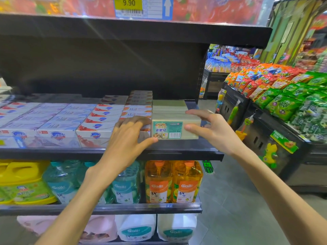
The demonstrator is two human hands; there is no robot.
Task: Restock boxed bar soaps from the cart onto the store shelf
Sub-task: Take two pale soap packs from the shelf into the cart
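Soap block (pixel 175 129): beige wrapped bar with a teal label facing out, seated at the front of the shelf (pixel 185 152), right end of the row; similar beige blocks are lined up behind it.
Right hand (pixel 207 129): curled round the block's right end, thumb on the front face, fingers over the top; the block is gripped.
Left hand (pixel 127 137): fingers laid nearly straight over the neighbouring white boxes (pixel 95 129), thumb touching the block's lower left corner; nothing is clasped.
Cart: not in view.
Risk, overhang: the block sits near the shelf lip; if released while protruding, it is judged likely to tip forward off the edge.
Risk, right side: no stop is visible beyond the block on the right; a sideways push from the left thumb could slide it toward the open end.
Risk, neighbours: the stacked orange-striped boxes (pixel 139 103) stand just beside the beige row; a shove rearward could skew or topple them.
Risk, below: orange detergent bottles (pixel 173 181) stand directly under; a dropped block would probably strike them.
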